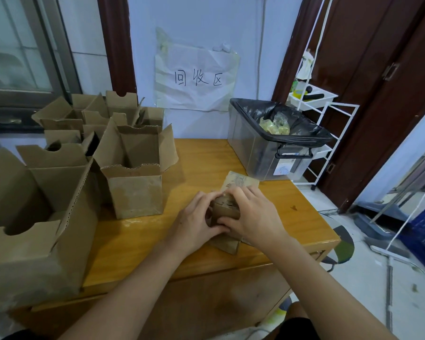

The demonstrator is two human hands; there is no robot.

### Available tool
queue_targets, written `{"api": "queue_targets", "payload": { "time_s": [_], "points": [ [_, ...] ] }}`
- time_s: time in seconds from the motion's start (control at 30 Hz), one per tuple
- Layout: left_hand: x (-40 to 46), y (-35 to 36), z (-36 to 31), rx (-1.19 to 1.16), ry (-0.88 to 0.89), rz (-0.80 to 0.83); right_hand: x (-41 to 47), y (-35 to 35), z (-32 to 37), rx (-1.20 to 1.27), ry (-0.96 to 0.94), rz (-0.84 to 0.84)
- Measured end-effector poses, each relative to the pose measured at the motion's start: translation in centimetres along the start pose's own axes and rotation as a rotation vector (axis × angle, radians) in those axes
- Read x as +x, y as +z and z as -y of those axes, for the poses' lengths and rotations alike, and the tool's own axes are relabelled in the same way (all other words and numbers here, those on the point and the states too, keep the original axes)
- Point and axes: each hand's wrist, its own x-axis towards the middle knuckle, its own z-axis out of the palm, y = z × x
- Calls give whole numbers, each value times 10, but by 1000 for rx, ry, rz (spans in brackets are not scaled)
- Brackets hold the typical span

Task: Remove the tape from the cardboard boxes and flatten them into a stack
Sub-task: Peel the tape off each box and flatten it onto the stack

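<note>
Your left hand and right hand curl their fingers around the small box on the table, probably to steady it while picking tape.

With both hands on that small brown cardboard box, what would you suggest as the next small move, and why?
Probably press it flat onto the flattened cardboard piece beneath: both the left hand and right hand grip the small brown cardboard box low over the wooden table, and no tape shows on its visible faces.
</note>
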Motion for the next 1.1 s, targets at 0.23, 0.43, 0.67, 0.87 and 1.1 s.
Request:
{"api": "queue_targets", "payload": {
  "time_s": [0.23,0.43,0.67,0.87,1.1],
  "points": [
    [0,1,0,15,14,-14,-8,17,-13,24,-182,-225],
    [0,1,1,17,18,-10,-9,25,-15,38,-216,-327],
    [0,1,0,17,15,11,-11,13,-14,106,-77,-138],
    [0,3,0,58,41,1,-6,17,-5,-24,-41,-143],
    [-1,4,1,76,97,-71,-4,17,-11,-104,-182,-230]
  ]
}}
